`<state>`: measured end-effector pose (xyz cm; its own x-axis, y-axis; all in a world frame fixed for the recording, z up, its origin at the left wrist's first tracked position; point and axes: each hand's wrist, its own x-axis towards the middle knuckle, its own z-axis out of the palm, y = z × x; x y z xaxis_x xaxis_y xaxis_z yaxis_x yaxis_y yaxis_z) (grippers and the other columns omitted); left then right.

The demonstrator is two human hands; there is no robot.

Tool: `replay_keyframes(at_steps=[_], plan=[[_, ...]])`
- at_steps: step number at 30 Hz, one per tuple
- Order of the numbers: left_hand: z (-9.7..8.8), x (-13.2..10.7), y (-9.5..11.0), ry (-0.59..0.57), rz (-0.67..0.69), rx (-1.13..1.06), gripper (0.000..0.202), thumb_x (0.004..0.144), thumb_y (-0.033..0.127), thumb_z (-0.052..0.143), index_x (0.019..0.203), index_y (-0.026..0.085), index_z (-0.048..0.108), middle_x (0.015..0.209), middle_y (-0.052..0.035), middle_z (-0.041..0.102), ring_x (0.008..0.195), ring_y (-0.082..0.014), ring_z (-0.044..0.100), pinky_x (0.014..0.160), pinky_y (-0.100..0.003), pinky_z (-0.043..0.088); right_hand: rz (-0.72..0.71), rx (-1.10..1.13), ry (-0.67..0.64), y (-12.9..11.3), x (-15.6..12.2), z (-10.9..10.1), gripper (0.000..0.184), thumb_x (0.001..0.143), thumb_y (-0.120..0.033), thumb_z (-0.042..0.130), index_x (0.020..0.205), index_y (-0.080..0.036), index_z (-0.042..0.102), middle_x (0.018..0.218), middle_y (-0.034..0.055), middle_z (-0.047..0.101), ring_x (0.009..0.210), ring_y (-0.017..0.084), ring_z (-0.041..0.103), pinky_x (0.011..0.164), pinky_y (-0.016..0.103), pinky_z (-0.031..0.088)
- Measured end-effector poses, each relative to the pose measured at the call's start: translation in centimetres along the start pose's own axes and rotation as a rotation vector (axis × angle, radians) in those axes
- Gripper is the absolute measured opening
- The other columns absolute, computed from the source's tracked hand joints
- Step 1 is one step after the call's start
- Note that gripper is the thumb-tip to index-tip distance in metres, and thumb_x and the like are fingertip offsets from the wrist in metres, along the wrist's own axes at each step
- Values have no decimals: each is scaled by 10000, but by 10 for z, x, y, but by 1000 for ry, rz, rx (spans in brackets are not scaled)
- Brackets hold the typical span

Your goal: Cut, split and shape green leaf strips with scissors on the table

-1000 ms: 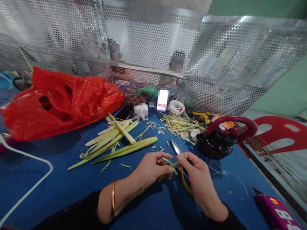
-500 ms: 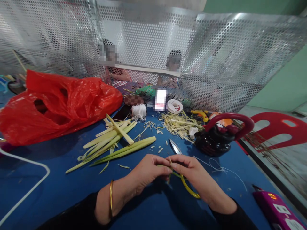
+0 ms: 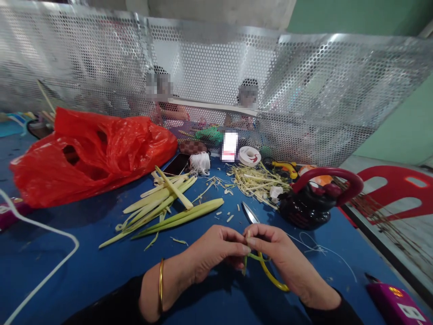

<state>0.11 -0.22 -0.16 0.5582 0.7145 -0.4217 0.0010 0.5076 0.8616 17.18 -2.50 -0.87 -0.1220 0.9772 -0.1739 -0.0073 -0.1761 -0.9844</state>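
My left hand [image 3: 214, 250] and my right hand [image 3: 279, 250] meet above the blue table, fingertips pinched together on a narrow green leaf strip [image 3: 245, 265]. Most of the strip is hidden by the fingers; an end hangs below them. Beneath my right hand lies a pair of scissors [image 3: 251, 213], its silver blades pointing away and a yellow handle loop showing below the palm. Beyond my left hand rest a long pale-green leaf [image 3: 189, 217] and a pile of similar peeled leaves [image 3: 158, 194].
A red plastic bag [image 3: 98, 158] fills the back left. Behind the leaves sit white string [image 3: 200, 163], a ribbon spool [image 3: 250, 156], a lit phone [image 3: 230, 148] and shredded scraps [image 3: 253, 180]. At right stand a black pot [image 3: 304, 210] and purple power strip [image 3: 395, 295]. Perforated sheeting [image 3: 209, 58] borders the back.
The whole view has shifted slightly, with things sitting lower and further right. Both hands stay pinched together on the leaf strip; its hanging end shows a little more.
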Motion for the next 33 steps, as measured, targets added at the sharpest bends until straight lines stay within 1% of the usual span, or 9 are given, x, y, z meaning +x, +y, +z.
replay_keyframes(at_steps=[4,7,10,14,18,21,24,28,33], plan=[[3,3,-6,-27,42,80,353,628,482,727,650,142,634,477,35,539,416,-86,498,493,-233,435,-14,-8,73,3,1,6,230,651,-355,755,611,-167,629,642,-10,571,636,137,485,630,251,397],[2,7,-12,-38,56,102,419,617,544,709,586,142,594,466,22,556,394,-88,488,453,-230,416,-13,-43,86,7,1,9,249,654,-368,735,600,-169,595,612,-17,531,612,132,452,595,247,374],[1,10,-14,2,75,171,374,595,488,722,530,151,573,422,48,503,374,-74,445,441,-220,397,-27,-77,114,11,1,11,238,665,-359,709,600,-174,573,617,-15,520,615,135,443,585,249,363],[0,8,-16,73,101,349,239,622,359,674,525,155,598,366,68,438,337,-68,371,387,-211,274,-45,-159,170,17,-1,16,233,678,-347,670,578,-188,532,580,-24,486,584,136,417,542,250,338],[0,8,-20,111,128,445,210,638,315,645,509,157,594,373,64,435,357,-74,376,400,-218,252,-114,-227,220,22,-2,20,190,713,-310,640,600,-189,546,607,-20,510,606,143,445,556,251,352],[1,10,-19,91,127,387,260,637,358,659,494,164,561,388,52,455,367,-78,391,413,-219,282,-104,-185,232,18,-2,20,197,708,-315,668,607,-183,562,594,-25,520,603,137,451,570,248,359],[2,9,-14,72,92,256,314,664,438,648,538,164,562,443,37,497,390,-78,431,445,-213,342,-34,-45,195,8,-2,18,268,712,-411,695,632,-168,616,607,-13,555,606,132,469,582,245,374],[2,6,-6,42,60,235,376,759,476,540,563,156,555,526,7,556,409,-61,462,427,-191,280,-2,78,160,-2,-2,15,420,701,-566,689,659,-149,670,629,14,597,631,136,509,627,252,411],[3,5,-3,33,15,208,273,745,362,521,577,153,567,534,19,559,421,-56,472,439,-186,293,58,123,116,1,-3,13,333,664,-470,765,677,-161,641,595,-18,560,571,113,479,554,237,377]])
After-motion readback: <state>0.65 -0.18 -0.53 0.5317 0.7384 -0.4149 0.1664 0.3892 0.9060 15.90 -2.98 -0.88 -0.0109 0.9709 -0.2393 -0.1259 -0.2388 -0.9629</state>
